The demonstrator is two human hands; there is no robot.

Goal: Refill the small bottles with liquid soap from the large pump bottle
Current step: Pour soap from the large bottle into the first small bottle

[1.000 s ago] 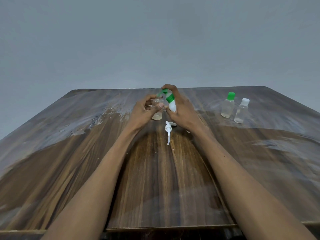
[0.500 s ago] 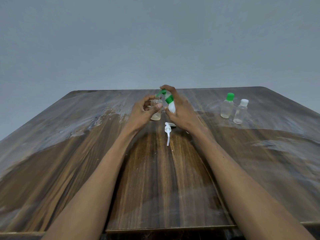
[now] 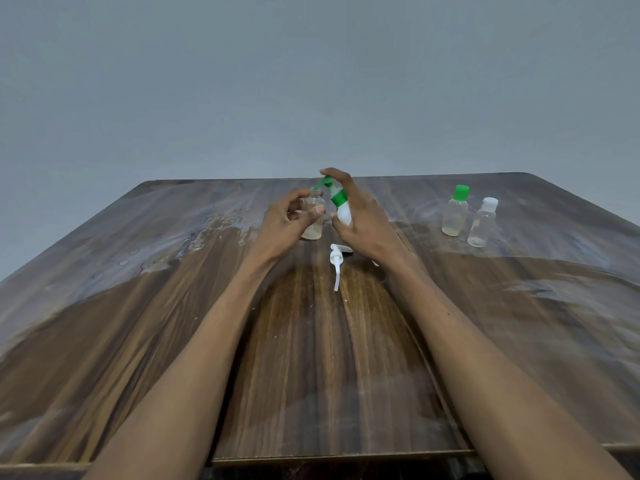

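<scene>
Left hand (image 3: pixel 287 223) gripped open small clear bottle (image 3: pixel 312 216), thin amber layer at bottom. Right hand (image 3: pixel 363 220) clasped white bottle (image 3: pixel 341 207) with green flip cap, tilted toward clear bottle's mouth. Pump head (image 3: pixel 335 263) lay on table (image 3: pixel 346 375) just nearer than clear bottle. Two capped bottles (image 3: pixel 467 216) stood well right of it.

Brown streaked woodgrain on table (image 3: pixel 311 375); green collar, white body on tilted bottle (image 3: pixel 341 207); green cap (image 3: pixel 461 192); white cap (image 3: pixel 490 203); white pump head (image 3: pixel 336 261); grey wall (image 3: pixel 311 81).
</scene>
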